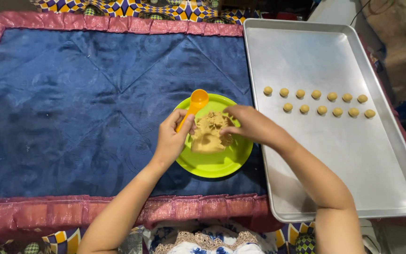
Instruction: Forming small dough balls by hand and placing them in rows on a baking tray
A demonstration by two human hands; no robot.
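With your left hand (pixel 171 136) pinching the orange scoop (pixel 194 104) and right fingers (pixel 231 128) pressing the dough (pixel 211 132), a hard pull could slide the green plate (pixel 217 164).

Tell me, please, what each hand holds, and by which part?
Left hand grips the orange plastic measuring spoon by its handle; right hand pinches the tan dough lump.

The cloth (pixel 85 108) is deep blue with a faint swirled pattern and a pink border; beneath it shows checked fabric (pixel 132 7) in yellow, purple and white. The plate (pixel 214 164) is lime green, the scoop (pixel 196 102) orange, the dough (pixel 211 133) tan, the tray (pixel 353 160) silver-grey
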